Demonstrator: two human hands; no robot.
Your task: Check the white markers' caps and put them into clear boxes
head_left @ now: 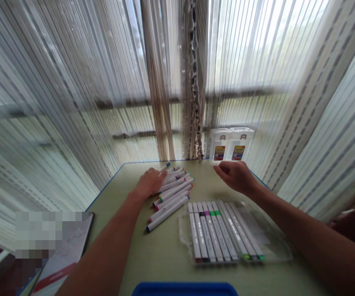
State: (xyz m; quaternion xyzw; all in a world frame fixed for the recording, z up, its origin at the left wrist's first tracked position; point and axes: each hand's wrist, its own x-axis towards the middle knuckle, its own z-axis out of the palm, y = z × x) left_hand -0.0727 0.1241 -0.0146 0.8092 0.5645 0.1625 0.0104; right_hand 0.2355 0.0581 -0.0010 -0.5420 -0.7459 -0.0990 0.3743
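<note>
- The curtain (115, 74) is hanging behind the table (161, 255); a hand straying too far back could be snagging its strands.
- The table is carrying everything; a marker rolling past its edge could be falling.
- The open case (285, 257) is lying on the right, holding a row of markers (212, 234); the right forearm (303, 222) is slanting close by — dipping low, it could be nudging the case askew.
- The pile (174, 192) of loose markers is lying left of the case; tugging one from underneath could be making the others slide.
- The boxes (231, 150) are standing just beyond the right hand (235, 176); a knuckle bump could be tipping them.
- The right hand is curling narrow; whether it is hiding anything, I cannot tell.
- The left hand (149, 183) is resting over the pile's far left end — gripping or merely touching, I cannot tell; uneven pressing could be scattering markers.
</note>
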